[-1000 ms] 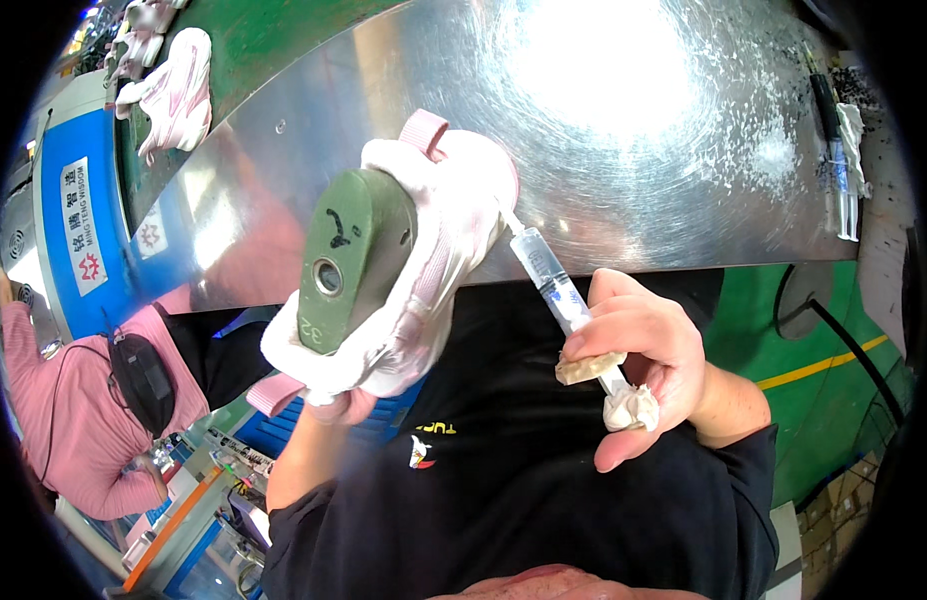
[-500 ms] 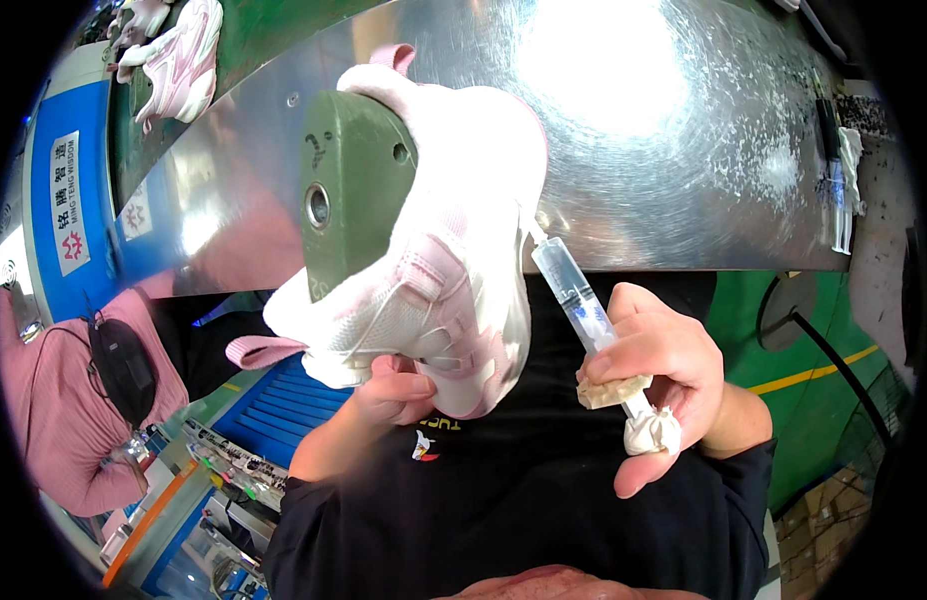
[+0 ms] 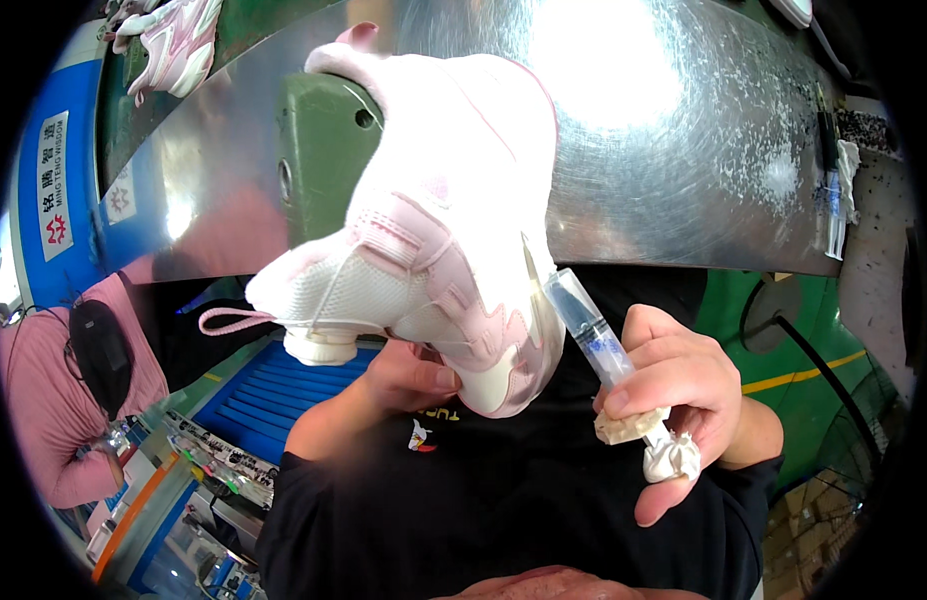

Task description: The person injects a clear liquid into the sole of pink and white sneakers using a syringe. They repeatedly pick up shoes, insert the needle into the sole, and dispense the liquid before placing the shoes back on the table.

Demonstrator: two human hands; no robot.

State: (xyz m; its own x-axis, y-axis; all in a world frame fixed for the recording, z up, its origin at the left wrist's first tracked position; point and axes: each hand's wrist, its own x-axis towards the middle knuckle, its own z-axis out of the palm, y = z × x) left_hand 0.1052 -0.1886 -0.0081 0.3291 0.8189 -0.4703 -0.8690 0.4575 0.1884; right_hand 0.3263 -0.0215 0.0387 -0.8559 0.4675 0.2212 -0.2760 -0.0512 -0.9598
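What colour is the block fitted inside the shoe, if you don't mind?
Olive green; the block shows best in the head view, inside the pink-and-white shoe.

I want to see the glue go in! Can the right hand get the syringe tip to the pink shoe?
Probably yes: the right hand holds the syringe beside the pink shoe, nothing between them.

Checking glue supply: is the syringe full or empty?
Cannot tell how full: the syringe in the right hand shows bluish content in its clear barrel.
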